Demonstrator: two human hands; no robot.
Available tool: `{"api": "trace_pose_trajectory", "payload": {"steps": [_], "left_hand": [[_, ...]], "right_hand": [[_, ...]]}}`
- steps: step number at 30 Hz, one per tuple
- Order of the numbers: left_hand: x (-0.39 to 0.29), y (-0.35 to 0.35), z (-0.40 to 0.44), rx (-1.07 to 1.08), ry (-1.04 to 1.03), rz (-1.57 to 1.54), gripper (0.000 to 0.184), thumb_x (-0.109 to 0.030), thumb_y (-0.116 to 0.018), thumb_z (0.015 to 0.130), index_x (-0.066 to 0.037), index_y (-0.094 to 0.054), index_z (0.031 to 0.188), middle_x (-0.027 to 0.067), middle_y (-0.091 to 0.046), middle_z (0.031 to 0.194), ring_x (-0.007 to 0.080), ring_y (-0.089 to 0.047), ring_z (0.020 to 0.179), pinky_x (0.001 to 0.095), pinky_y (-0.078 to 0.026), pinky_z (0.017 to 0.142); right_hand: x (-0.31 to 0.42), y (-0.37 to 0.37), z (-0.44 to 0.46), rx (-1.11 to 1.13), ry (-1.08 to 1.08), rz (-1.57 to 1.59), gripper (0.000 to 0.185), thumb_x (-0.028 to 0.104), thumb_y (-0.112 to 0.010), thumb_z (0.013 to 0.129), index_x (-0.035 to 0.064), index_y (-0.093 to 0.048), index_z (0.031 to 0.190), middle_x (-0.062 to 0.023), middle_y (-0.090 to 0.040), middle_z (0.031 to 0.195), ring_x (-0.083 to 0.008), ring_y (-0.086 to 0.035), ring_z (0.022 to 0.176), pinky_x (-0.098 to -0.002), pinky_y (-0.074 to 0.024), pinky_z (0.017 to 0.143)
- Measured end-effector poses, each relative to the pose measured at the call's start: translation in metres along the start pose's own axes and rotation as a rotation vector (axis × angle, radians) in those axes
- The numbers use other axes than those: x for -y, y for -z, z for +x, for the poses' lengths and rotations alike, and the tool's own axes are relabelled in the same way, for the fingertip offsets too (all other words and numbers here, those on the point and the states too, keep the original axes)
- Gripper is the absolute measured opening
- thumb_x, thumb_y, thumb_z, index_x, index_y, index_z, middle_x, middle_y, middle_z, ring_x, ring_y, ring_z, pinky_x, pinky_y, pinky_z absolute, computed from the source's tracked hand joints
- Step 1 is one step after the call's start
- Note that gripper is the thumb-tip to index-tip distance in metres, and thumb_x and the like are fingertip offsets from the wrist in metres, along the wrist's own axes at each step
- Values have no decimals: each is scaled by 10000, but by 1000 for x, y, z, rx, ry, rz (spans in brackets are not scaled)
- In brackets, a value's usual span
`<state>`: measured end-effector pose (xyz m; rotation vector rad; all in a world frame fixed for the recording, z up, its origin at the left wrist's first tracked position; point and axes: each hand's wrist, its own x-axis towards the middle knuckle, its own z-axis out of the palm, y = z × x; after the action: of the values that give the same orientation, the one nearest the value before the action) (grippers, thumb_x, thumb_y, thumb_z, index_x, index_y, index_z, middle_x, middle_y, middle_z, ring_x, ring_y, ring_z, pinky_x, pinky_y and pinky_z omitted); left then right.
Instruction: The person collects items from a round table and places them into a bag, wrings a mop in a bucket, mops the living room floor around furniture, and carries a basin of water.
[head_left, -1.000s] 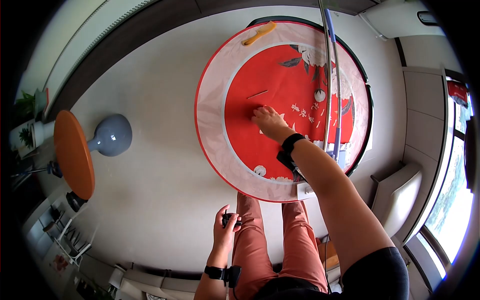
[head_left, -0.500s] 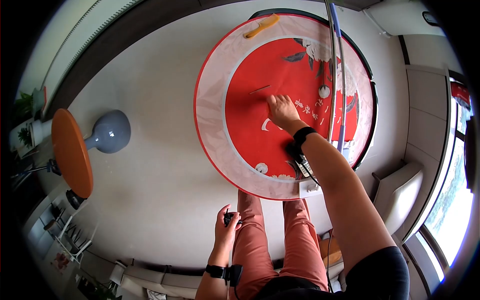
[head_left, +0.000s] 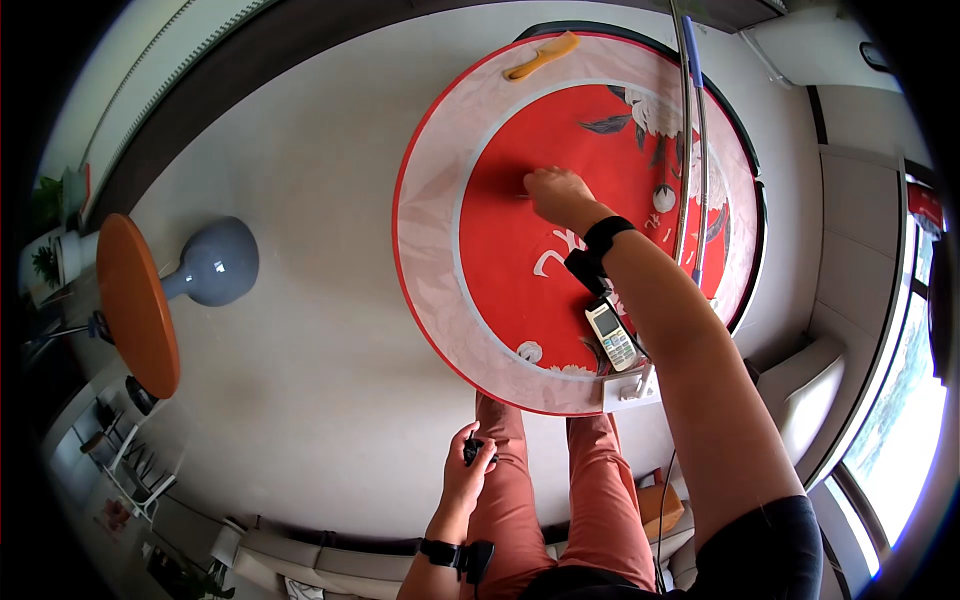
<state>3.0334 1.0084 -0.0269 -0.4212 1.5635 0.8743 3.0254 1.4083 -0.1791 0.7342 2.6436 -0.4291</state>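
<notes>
My right hand [head_left: 560, 195] is low over the red centre of the round table [head_left: 425, 230], its fingers closed over a thin stick [head_left: 522, 196]. Only the left end of that stick shows; the fingers hide the rest. Beside my right forearm lies a white remote control [head_left: 611, 336] with a small screen and keys. Down by my left thigh, my left hand [head_left: 466, 475] is closed around a small black device [head_left: 474, 450]. Black bands with small boxes sit on both wrists.
A yellow comb [head_left: 542, 56] lies at the table's far rim. Metal poles with a lilac grip [head_left: 693, 50] stand at the table's right side. A white power strip [head_left: 625, 392] is at the near edge. On the left is an orange stool [head_left: 138, 305] with a grey base.
My right hand has moved left and slightly up onto the thin stick, now mostly covered. More of the remote control shows. The whole view has shifted a little.
</notes>
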Motion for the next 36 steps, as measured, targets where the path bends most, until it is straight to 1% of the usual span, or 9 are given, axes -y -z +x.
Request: {"api": "trace_pose_trajectory", "payload": {"steps": [2,4,10,19,23,27,29,32,36], "left_hand": [[3,2,3,2,1,-5,481,-233,-634,794,-101,-419,1203,15,-516,945,70,-523,797,224,-480,637],[4,1,4,-10,30,-32,468,-223,-633,795,-104,-424,1196,4,-500,903,65,-516,774,214,-474,634],[-1,4,5,14,42,-90,452,-224,-626,801,-105,-425,1188,6,-526,889,76,-534,786,216,-473,640],[22,9,14,-17,47,-51,474,-224,-608,812,-96,-384,1210,15,-563,917,82,-551,821,220,-462,646],[36,2,21,-25,59,-86,442,-206,-611,808,-101,-406,1186,19,-559,918,86,-560,807,214,-470,618],[50,-4,25,13,85,-129,415,-201,-601,813,-118,-415,1174,24,-550,911,97,-567,810,225,-473,621],[49,-7,20,26,86,-120,413,-207,-604,811,-132,-418,1172,25,-547,910,105,-571,821,226,-471,627],[48,-8,17,29,89,-111,410,-207,-603,812,-135,-419,1171,28,-560,916,106,-573,828,227,-466,635],[26,-13,3,3,97,-139,403,-195,-599,815,-115,-417,1166,23,-556,908,96,-562,790,213,-465,600]], "right_hand": [[3,19,5,122,-101,95,182,136,-459,792,73,-534,945,-117,-608,890,-272,-581,877,-377,-476,705],[-4,26,18,18,-311,220,197,156,-450,793,61,-524,949,-143,-614,849,-301,-597,825,-401,-481,684],[-59,14,32,-245,-365,581,281,182,-549,671,67,-565,926,-139,-617,852,-317,-588,828,-377,-476,710],[-47,58,125,-575,-406,519,488,330,-618,685,48,-528,1074,-182,-610,909,-304,-583,884,-357,-465,773],[-60,52,140,-356,-596,636,513,403,-638,668,14,-574,996,-185,-601,963,-303,-571,932,-352,-459,799],[-73,32,146,-522,-750,612,417,326,-658,639,-11,-609,880,-176,-619,902,-285,-589,895,-336,-467,779],[-83,32,139,-480,-804,847,299,225,-656,660,-28,-614,814,-155,-626,770,-268,-613,722,-344,-491,644],[-89,40,114,-186,-861,1460,67,51,-601,703,-9,-618,726,-66,-546,592,-153,-463,454,-272,-378,411],[-61,18,14,-131,-416,1440,120,145,-604,716,37,-643,748,-38,-617,700,-125,-514,487,-245,-421,443]]}}
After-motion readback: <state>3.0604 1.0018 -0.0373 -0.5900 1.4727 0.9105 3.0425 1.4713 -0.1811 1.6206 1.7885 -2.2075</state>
